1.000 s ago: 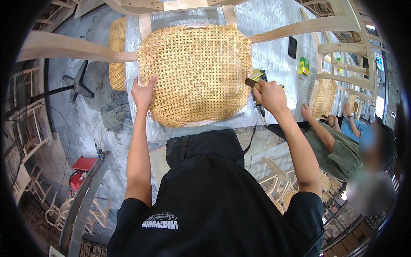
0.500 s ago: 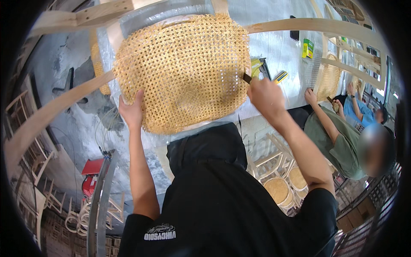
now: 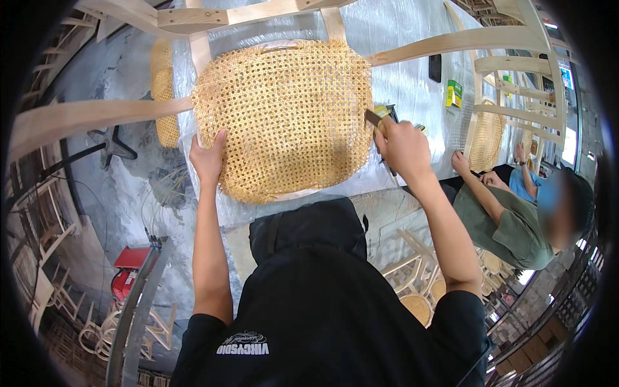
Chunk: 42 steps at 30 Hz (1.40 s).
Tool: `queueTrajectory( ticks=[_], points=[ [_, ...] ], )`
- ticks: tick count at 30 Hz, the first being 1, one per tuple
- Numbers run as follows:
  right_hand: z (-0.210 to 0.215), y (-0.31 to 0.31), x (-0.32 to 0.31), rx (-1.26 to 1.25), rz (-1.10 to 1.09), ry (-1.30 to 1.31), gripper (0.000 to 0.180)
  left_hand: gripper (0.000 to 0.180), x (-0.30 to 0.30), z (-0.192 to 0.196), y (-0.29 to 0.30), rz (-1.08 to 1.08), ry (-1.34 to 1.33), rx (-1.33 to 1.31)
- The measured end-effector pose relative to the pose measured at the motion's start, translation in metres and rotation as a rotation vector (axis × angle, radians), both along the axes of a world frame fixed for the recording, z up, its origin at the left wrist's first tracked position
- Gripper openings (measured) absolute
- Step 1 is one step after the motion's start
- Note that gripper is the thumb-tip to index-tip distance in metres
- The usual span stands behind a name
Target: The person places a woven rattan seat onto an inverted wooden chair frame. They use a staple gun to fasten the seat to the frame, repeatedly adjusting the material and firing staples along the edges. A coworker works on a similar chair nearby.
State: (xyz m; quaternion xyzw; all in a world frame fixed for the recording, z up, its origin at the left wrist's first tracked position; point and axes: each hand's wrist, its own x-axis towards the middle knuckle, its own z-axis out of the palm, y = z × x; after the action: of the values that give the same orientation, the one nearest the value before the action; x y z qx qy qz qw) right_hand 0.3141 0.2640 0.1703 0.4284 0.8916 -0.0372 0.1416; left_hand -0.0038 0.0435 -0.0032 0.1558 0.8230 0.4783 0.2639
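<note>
A chair seat of woven cane [image 3: 290, 122] lies in front of me, its pale wooden frame and legs reaching outward. My left hand [image 3: 209, 157] grips the seat's near left edge, thumb on top of the weave, fingers hidden beneath. At the right edge, my right hand [image 3: 406, 149] is closed round a flat-bladed hand tool [image 3: 373, 118]. Its dark blade points up and left and meets the cane's rim; the handle is hidden in my fist. Just behind that hand lie a yellow-and-black tool [image 3: 385, 111] and a yellow-handled cutter [image 3: 420, 128], both partly covered.
Plastic film covers the table [image 3: 406, 77], with a black phone [image 3: 435, 68] and a green-yellow box [image 3: 454, 93] on it. To the right, a co-worker in a green shirt [image 3: 503, 226] handles another cane chair [image 3: 487, 138]. A red machine [image 3: 124, 282] stands at lower left.
My view has shifted a little, showing more of the chair frame at the top. The blade shows more of its length at the right rim. My left hand keeps its hold.
</note>
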Motion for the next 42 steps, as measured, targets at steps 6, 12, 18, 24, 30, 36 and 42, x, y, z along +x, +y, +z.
queueTrajectory(
  ticks=[6, 12, 18, 24, 30, 36, 42],
  points=[
    [0.002, 0.018, -0.001, 0.065, 0.149, 0.056, 0.021, 0.052, 0.000, 0.001, 0.002, -0.023, 0.001, -0.029],
    [-0.006, 0.027, -0.003, 0.049, 0.213, 0.019, 0.018, 0.050, -0.001, 0.000, -0.002, -0.010, 0.035, -0.045],
    [-0.022, 0.030, -0.018, 0.040, 0.192, -0.050, 0.019, 0.043, 0.006, 0.005, 0.000, 0.016, -0.003, 0.000],
    [-0.024, 0.039, -0.027, -0.003, 0.217, -0.041, 0.023, 0.041, 0.003, 0.005, -0.005, -0.011, 0.004, 0.003],
    [-0.001, 0.031, -0.008, -0.023, 0.114, 0.024, 0.022, 0.050, -0.001, -0.011, -0.001, -0.011, 0.021, 0.064],
    [0.002, -0.015, 0.032, -0.176, -0.116, 0.269, 0.025, 0.047, 0.002, -0.006, -0.002, -0.001, 0.001, 0.089],
    [-0.019, -0.023, 0.048, -0.155, -0.158, 0.243, 0.024, 0.048, 0.004, 0.003, -0.003, -0.011, -0.004, 0.110]
  ],
)
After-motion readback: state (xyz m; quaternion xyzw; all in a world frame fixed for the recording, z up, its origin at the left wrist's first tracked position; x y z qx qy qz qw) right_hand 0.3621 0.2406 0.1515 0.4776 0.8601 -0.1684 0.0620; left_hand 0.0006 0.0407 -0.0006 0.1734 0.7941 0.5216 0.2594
